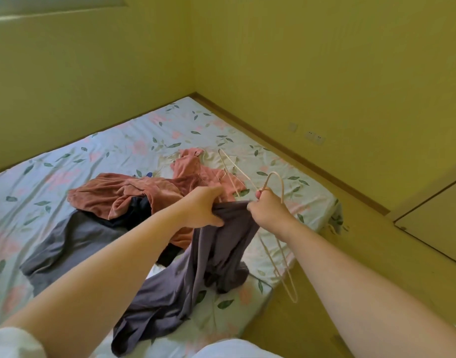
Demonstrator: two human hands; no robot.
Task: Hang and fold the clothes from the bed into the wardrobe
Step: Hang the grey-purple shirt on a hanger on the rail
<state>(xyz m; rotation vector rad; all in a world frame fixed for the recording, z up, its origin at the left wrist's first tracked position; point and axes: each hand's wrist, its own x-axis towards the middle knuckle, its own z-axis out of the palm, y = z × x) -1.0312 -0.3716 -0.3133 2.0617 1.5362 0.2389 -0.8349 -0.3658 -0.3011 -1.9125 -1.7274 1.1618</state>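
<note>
A grey-purple garment (196, 275) hangs from both my hands above the bed (67, 161). My left hand (203, 208) grips its top edge. My right hand (265, 210) grips the same edge and also holds a pale wire hanger (278, 244), whose hook rises above my fingers and whose frame hangs down toward the floor. A rust-pink garment (123, 192) lies crumpled in the middle of the bed over a dark one (136, 210). Another grey garment (67, 241) is spread flat at the left. A second pale hanger (232, 169) lies on the sheet behind my hands.
The floral sheet covers a low mattress set in the room's corner against yellow walls (325, 60). Wooden floor (363, 228) runs along the right of the bed. A pale door or panel (433, 215) lies at the far right. Wall sockets (314, 136) sit low on the right wall.
</note>
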